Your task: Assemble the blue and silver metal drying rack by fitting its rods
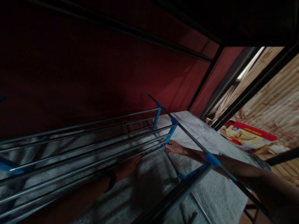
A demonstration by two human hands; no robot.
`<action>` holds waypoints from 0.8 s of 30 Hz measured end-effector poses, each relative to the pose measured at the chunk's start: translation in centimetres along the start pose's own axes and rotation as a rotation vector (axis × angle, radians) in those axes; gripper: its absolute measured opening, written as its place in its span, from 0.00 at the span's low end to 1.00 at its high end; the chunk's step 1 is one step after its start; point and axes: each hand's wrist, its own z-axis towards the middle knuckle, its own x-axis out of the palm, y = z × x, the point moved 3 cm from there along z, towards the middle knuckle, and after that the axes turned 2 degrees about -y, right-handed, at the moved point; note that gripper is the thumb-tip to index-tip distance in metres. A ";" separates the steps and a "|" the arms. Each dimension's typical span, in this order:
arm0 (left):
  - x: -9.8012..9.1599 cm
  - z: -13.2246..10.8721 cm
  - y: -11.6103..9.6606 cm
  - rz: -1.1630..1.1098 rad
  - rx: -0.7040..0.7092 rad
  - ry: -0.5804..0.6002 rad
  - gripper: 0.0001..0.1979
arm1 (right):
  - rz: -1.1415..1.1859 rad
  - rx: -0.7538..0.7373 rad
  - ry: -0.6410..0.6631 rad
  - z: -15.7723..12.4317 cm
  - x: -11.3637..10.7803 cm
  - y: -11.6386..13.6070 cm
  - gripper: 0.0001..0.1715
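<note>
A rack (140,140) of grey metal tubes joined by blue plastic brackets (172,129) lies on its side in front of me. My right hand (173,147) has its fingers closed on the lower end of a blue bracket, where a tube meets it. A dark band circles my left wrist; my left hand (134,163) is closed at the lowest tube of that tier, a little left of the bracket. Shadow hides part of its fingers. Nearer to me, another blue bracket (195,171) joins the dark side poles.
Beneath the rack spreads a grey fleecy cloth (193,124). Behind it rises a dark red wall (130,84) with black metal framing. At the right, a red and yellow box (251,135) stands beyond the cloth's edge, near corrugated sheeting (275,90).
</note>
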 end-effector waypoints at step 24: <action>-0.3 -0.5 -0.2 -0.142 -0.027 0.017 0.27 | -0.039 -0.006 0.013 0.7 -0.2 -0.6 0.05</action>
